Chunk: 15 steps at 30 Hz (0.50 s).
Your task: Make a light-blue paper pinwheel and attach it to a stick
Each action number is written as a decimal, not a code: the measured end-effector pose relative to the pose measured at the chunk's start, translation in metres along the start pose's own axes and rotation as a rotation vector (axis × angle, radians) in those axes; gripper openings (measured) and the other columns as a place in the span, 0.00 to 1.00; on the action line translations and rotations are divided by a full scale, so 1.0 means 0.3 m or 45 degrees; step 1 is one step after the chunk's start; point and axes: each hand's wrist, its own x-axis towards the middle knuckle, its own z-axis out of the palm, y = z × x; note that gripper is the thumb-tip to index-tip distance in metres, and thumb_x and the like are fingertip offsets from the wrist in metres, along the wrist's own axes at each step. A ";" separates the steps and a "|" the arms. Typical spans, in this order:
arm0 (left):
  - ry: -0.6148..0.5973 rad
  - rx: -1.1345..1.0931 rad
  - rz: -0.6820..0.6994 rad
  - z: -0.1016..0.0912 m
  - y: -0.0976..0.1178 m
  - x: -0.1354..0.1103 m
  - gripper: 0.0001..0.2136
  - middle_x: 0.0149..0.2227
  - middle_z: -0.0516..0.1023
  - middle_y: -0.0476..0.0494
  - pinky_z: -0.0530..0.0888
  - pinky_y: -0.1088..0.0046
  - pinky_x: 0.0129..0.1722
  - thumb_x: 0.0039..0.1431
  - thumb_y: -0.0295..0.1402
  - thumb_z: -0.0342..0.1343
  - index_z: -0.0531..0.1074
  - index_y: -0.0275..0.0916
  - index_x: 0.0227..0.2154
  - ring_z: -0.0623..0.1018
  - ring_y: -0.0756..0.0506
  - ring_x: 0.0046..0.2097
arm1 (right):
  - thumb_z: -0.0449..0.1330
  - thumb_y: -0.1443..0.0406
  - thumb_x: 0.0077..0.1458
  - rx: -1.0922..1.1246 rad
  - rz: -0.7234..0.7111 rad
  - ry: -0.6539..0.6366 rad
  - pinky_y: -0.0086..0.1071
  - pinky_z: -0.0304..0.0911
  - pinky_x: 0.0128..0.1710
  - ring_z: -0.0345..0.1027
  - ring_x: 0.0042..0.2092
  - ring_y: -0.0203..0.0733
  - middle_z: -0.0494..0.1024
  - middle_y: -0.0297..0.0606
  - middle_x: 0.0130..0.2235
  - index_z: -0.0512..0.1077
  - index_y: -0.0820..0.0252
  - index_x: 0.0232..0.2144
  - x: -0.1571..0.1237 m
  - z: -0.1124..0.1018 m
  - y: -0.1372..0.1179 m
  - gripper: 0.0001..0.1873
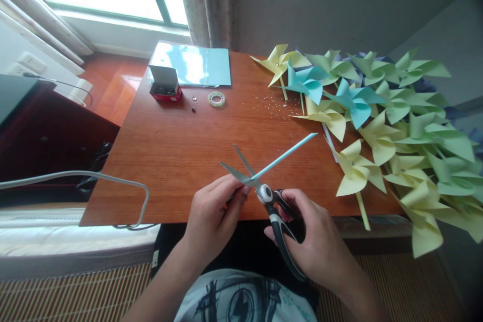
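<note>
My right hand point(315, 241) grips the black handles of a pair of scissors point(264, 193), whose blades stand apart over the front edge of the wooden table point(173, 146). A thin light-blue paper stick point(287, 155) lies between the blades and slants up to the right. My left hand point(213, 216) pinches the stick's near end, fingers closed. Both hands hover at the table's near edge, above my lap.
A heap of yellow, green and blue paper pinwheels point(392, 115) covers the right side. At the back lie blue paper sheets point(192, 63), a small red box of pins point(165, 85), a tape roll point(216, 98) and scattered bits. A grey cable point(94, 177) loops at left.
</note>
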 end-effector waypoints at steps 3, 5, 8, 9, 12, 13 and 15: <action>-0.016 -0.023 -0.012 -0.007 0.000 0.001 0.08 0.28 0.74 0.49 0.68 0.80 0.32 0.65 0.20 0.53 0.72 0.37 0.32 0.73 0.52 0.30 | 0.67 0.57 0.52 -0.010 0.000 -0.002 0.37 0.69 0.42 0.74 0.41 0.46 0.78 0.39 0.40 0.67 0.56 0.47 -0.007 -0.002 0.000 0.22; -0.050 -0.064 -0.025 -0.011 -0.003 0.001 0.08 0.27 0.73 0.50 0.68 0.79 0.31 0.65 0.21 0.53 0.71 0.37 0.31 0.72 0.53 0.29 | 0.67 0.57 0.52 -0.012 -0.006 -0.011 0.38 0.70 0.44 0.75 0.43 0.47 0.78 0.41 0.44 0.66 0.55 0.49 -0.013 -0.001 0.004 0.24; -0.118 -0.159 -0.059 -0.015 -0.012 0.003 0.09 0.26 0.73 0.50 0.67 0.79 0.32 0.66 0.22 0.53 0.71 0.37 0.29 0.72 0.53 0.29 | 0.68 0.57 0.52 -0.013 -0.010 -0.025 0.39 0.71 0.48 0.76 0.46 0.48 0.77 0.42 0.48 0.65 0.54 0.52 -0.020 0.000 0.012 0.27; -0.137 -0.193 -0.071 -0.015 -0.015 0.003 0.09 0.26 0.73 0.50 0.67 0.78 0.32 0.66 0.23 0.53 0.71 0.37 0.29 0.72 0.53 0.29 | 0.68 0.57 0.52 -0.016 -0.011 -0.026 0.40 0.71 0.49 0.76 0.47 0.48 0.77 0.43 0.49 0.64 0.54 0.52 -0.022 -0.001 0.015 0.28; -0.159 -0.299 -0.091 -0.017 -0.022 0.004 0.09 0.26 0.73 0.50 0.67 0.78 0.32 0.67 0.25 0.53 0.72 0.36 0.28 0.72 0.53 0.29 | 0.67 0.58 0.52 -0.022 -0.022 -0.033 0.40 0.72 0.50 0.76 0.49 0.48 0.77 0.44 0.51 0.64 0.54 0.53 -0.026 -0.005 0.019 0.28; -0.164 -0.334 -0.096 -0.018 -0.023 0.004 0.09 0.26 0.73 0.50 0.67 0.78 0.32 0.67 0.26 0.53 0.72 0.36 0.29 0.72 0.53 0.29 | 0.67 0.58 0.52 -0.024 -0.030 -0.039 0.40 0.72 0.50 0.76 0.49 0.49 0.76 0.44 0.51 0.63 0.54 0.53 -0.026 -0.008 0.020 0.29; -0.179 -0.400 -0.109 -0.021 -0.023 0.005 0.09 0.26 0.73 0.50 0.68 0.78 0.32 0.67 0.27 0.54 0.74 0.36 0.30 0.72 0.53 0.29 | 0.68 0.58 0.52 -0.033 -0.046 -0.040 0.40 0.72 0.51 0.76 0.49 0.48 0.76 0.44 0.51 0.63 0.54 0.54 -0.025 -0.012 0.022 0.30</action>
